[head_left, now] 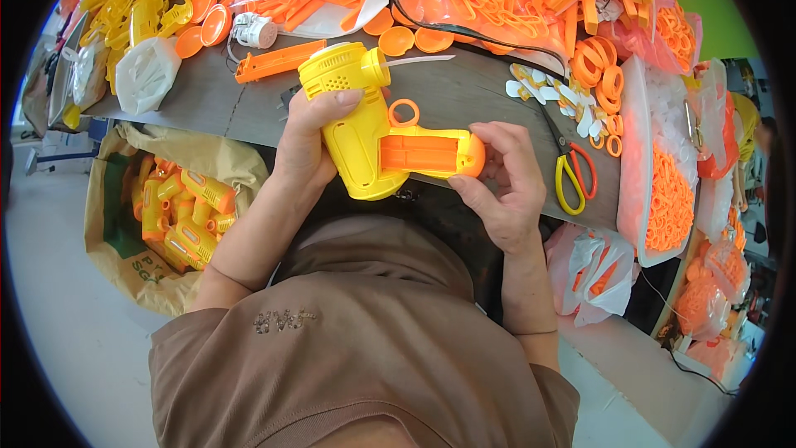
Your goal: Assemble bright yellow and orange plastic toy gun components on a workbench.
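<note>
My left hand [308, 134] is closed round the yellow plastic housing [355, 153] of a dryer-shaped device, its thumb pressed on the upper part. The round vented end and a short nozzle [375, 69] point away from me. A yellow handle [431, 132] with an open orange inside sticks out to the right. My right hand [510, 187] pinches the rounded end of this handle between thumb and fingers. An orange ring [405, 112] shows just above the handle; whether it is attached I cannot tell. A pale thin strip [423, 59] lies beyond the nozzle.
Scissors [570, 172] with red and yellow handles lie to the right, beside a clear bin [634, 174] of orange rings. Orange and yellow parts pile along the far side of the grey table [199, 91]. A paper bag [104, 199] of yellow-orange assemblies stands lower left.
</note>
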The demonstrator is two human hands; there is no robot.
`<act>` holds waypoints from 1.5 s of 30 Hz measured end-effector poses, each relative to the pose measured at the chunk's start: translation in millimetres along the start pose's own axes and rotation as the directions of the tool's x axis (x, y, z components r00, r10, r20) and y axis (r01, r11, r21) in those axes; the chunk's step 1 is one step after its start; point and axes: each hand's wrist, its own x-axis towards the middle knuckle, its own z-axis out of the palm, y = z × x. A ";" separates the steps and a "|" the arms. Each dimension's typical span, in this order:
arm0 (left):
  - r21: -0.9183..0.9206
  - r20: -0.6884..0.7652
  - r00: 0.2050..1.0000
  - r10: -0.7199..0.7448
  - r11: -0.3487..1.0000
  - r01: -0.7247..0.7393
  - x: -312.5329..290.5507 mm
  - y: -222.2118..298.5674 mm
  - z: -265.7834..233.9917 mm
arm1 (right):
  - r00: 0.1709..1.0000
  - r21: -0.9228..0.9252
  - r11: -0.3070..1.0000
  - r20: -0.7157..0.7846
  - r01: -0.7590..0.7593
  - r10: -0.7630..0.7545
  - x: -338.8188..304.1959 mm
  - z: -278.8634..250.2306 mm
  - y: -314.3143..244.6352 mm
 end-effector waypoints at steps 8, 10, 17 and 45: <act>-0.086 0.012 0.997 -0.077 0.993 0.078 -0.3 2.3 -6.2 | 0.996 0.170 0.982 -0.027 0.089 -0.085 -4.6 9.4 4.3; -0.133 0.012 0.991 -0.136 0.982 0.136 -2.7 5.1 -4.3 | 0.997 0.165 0.984 -0.007 0.073 -0.073 -5.7 6.2 1.0; -0.045 0.023 0.997 -0.072 0.996 0.073 -5.0 2.7 -7.1 | 0.999 0.249 0.968 -0.023 -0.037 0.044 -12.8 3.8 6.2; 0.256 0.102 0.993 -0.061 0.966 0.033 -3.0 -8.4 9.6 | 0.880 -0.788 0.443 -0.475 -0.428 0.006 -12.4 -172.9 89.3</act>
